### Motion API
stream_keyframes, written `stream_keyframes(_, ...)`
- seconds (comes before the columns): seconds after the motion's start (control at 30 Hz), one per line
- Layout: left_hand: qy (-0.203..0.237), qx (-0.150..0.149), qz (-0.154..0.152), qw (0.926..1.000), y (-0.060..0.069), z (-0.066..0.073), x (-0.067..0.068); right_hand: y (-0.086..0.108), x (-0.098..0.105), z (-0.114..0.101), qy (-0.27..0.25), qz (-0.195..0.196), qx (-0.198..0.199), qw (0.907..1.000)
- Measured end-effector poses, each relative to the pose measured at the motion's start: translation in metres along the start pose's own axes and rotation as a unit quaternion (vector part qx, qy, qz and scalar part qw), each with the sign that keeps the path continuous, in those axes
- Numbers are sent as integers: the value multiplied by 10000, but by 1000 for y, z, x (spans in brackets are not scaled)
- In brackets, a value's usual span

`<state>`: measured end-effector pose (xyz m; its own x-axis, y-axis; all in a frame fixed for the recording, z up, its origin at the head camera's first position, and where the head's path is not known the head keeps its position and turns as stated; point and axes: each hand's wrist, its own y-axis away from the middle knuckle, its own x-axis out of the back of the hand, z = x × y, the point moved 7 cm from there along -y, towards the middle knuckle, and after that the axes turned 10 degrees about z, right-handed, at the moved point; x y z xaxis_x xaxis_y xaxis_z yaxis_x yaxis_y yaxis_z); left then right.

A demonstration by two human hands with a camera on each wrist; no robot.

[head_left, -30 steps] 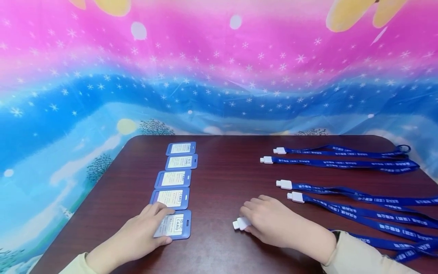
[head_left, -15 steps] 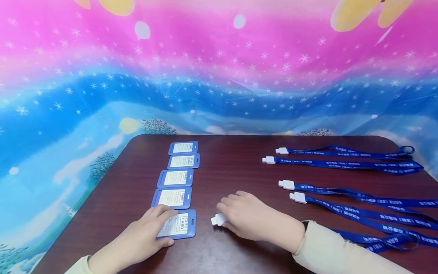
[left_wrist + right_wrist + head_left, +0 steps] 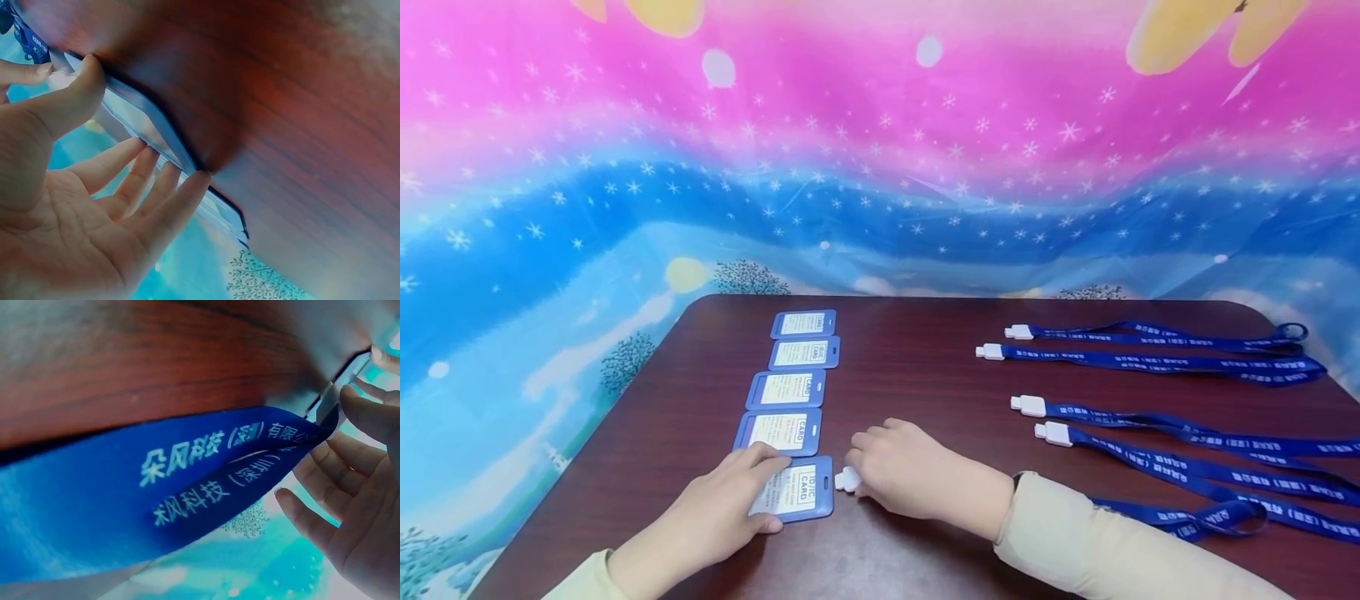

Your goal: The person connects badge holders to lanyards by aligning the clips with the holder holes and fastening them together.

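The nearest blue-framed card holder [image 3: 801, 492] lies flat on the table, its slotted end facing right. My left hand [image 3: 707, 508] grips its left part, thumb on the near edge and fingers on the far edge; the left wrist view shows this hand [image 3: 94, 181] along the holder's edges [image 3: 162, 128]. Just right of the slot, my right hand [image 3: 906, 471] pinches the white clip [image 3: 848, 479] of a blue lanyard. In the right wrist view the strap [image 3: 206, 469] trails away from the right hand [image 3: 356, 462].
Several more card holders [image 3: 784, 389] stand in a column beyond the left hand. Lanyards with white clips [image 3: 1028, 406] lie across the right side of the dark table [image 3: 917, 358]. A patterned cloth [image 3: 880, 167] hangs behind the table.
My right hand has moved left, bringing the clip up close to the nearest holder's slot and dragging its strap along. My left hand keeps its grip on the holder, which has shifted slightly right in view.
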<state>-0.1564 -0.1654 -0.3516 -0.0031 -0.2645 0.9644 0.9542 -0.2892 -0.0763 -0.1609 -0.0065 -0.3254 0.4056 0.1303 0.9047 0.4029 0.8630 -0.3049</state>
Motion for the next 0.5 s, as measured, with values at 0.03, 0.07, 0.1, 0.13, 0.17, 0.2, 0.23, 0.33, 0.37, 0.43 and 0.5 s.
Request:
stream_keyframes(0.03,-16,2,7,10000,-1,0,0,-1,-1,-1,23,0,4,10000)
stream_keyframes(0.07,-33,9,11,10000,-1,0,0,-2,-3,-2,45,-3,10,10000)
stream_keyframes(0.1,-47,18,6,10000,-2,1,0,-3,-4,-2,67,-5,17,10000)
stream_keyframes(0.13,-58,21,-1,10000,-2,2,0,-3,-5,-3,62,-14,22,10000)
stream_keyframes(0.17,-66,19,4,10000,-3,2,1,-4,-6,-4,69,-30,29,10000)
stream_keyframes(0.2,-72,12,10,10000,-3,3,1,-5,-7,-4,84,-46,31,9999)
stream_keyframes(0.23,-73,3,23,10000,-3,4,1,-5,-8,-4,112,-63,44,9999)
stream_keyframes(0.33,-60,-19,55,10000,-4,6,0,-7,-11,-4,126,-114,86,9998)
stream_keyframes(0.37,-68,-33,79,9999,-4,6,0,-7,-12,-3,130,-133,115,9998)
stream_keyframes(0.43,-78,-68,95,9999,-4,8,0,-8,-13,-3,72,-155,178,9997)
stream_keyframes(0.5,-87,-113,108,9998,-3,10,-1,-9,-15,-3,-14,-182,249,9995)
